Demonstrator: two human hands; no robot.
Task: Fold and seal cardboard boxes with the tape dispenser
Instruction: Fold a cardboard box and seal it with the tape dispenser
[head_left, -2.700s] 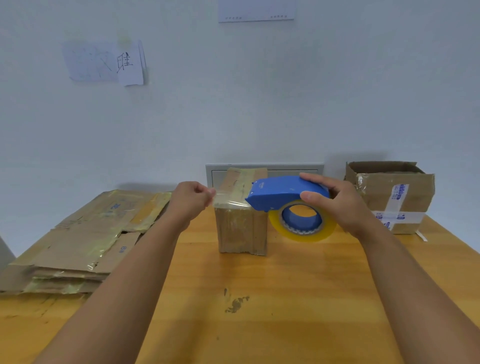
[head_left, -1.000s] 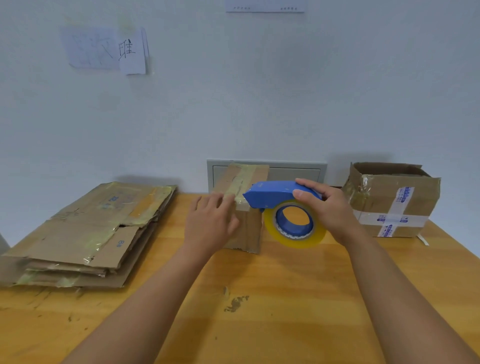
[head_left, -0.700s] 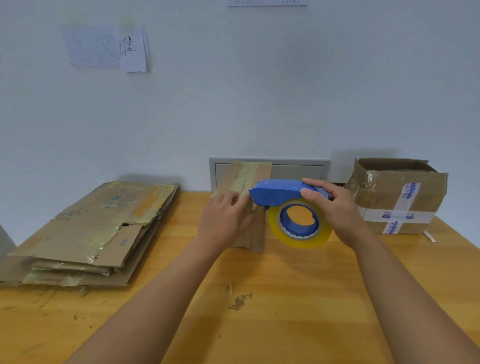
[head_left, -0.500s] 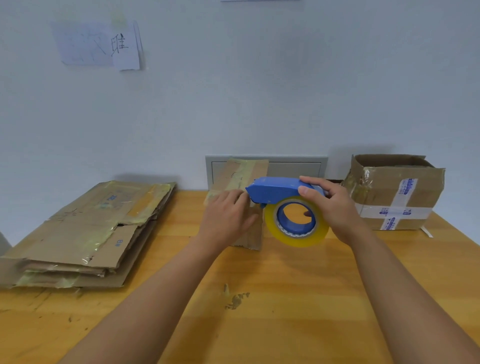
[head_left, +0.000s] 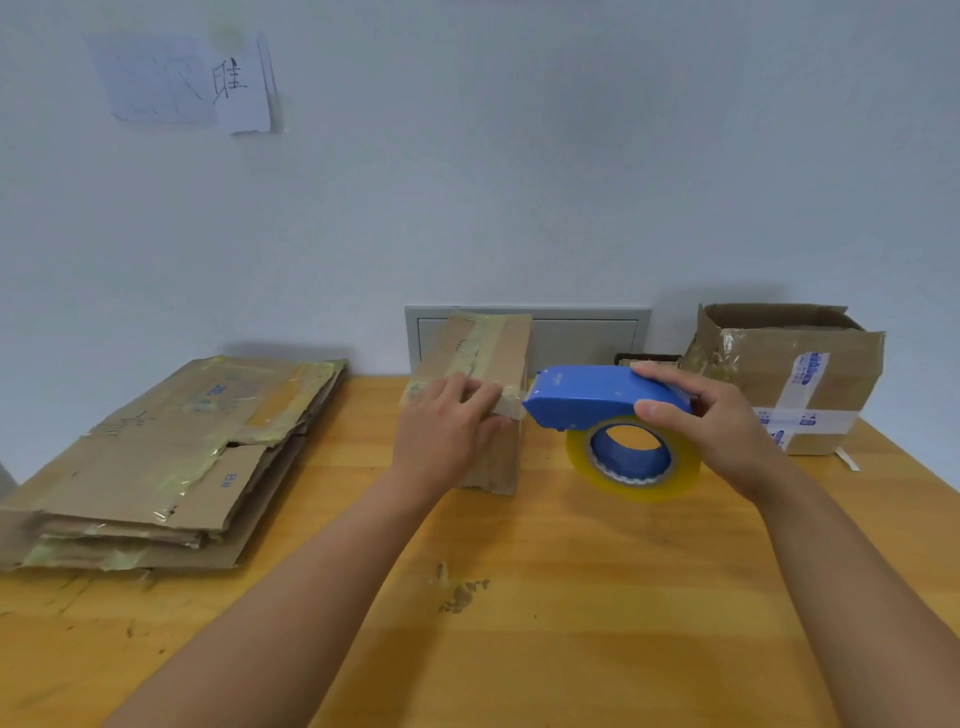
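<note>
Now farther right, tape dispenser (head_left: 605, 397) nose-left in gripping right hand (head_left: 714, 431); left hand (head_left: 447, 428) flat on box (head_left: 488, 353).

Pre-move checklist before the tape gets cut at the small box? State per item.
1. Left hand presses the tape end onto the small box: ok.
2. Right hand grips the blue tape dispenser: ok.
3. Dispenser nose beside the box's right top edge: ok.
4. Tape stuck flat along the seam: cannot tell.
5. Box sits upright on the table: ok.
6. Open box stands apart at right: ok.
</note>
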